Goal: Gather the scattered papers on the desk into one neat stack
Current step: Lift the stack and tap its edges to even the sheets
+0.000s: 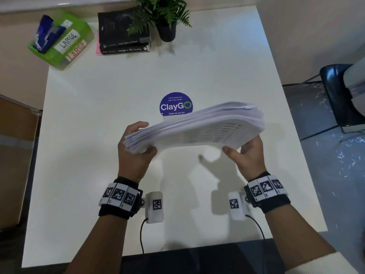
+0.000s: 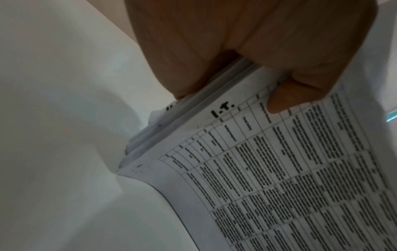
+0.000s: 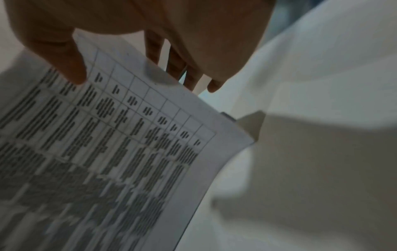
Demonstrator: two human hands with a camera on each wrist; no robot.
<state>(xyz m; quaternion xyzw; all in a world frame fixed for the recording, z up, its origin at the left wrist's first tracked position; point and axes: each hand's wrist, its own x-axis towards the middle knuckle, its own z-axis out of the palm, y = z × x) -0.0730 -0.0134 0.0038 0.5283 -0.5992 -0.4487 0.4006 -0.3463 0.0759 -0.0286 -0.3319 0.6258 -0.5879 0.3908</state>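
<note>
A thick stack of printed papers (image 1: 197, 127) hangs tilted above the white desk (image 1: 88, 145), its edges fanned and uneven. My left hand (image 1: 147, 137) grips the stack's left end, thumb on the near face and fingers curled over the far side. My right hand (image 1: 241, 144) pinches the right end, thumb on the near face, fingers hidden behind. In the left wrist view the left hand (image 2: 229, 88) clamps the stack (image 2: 279, 169), whose printed table faces the camera. In the right wrist view the right hand (image 3: 135, 76) has its thumb on the blurred stack (image 3: 107, 152).
A round blue sticker (image 1: 175, 104) lies on the desk behind the stack. At the back stand two black books (image 1: 122, 36), a potted plant (image 1: 166, 20) and a green box (image 1: 61, 42). A dark chair (image 1: 339, 95) is at the right and a cardboard box (image 1: 15, 155) at the left.
</note>
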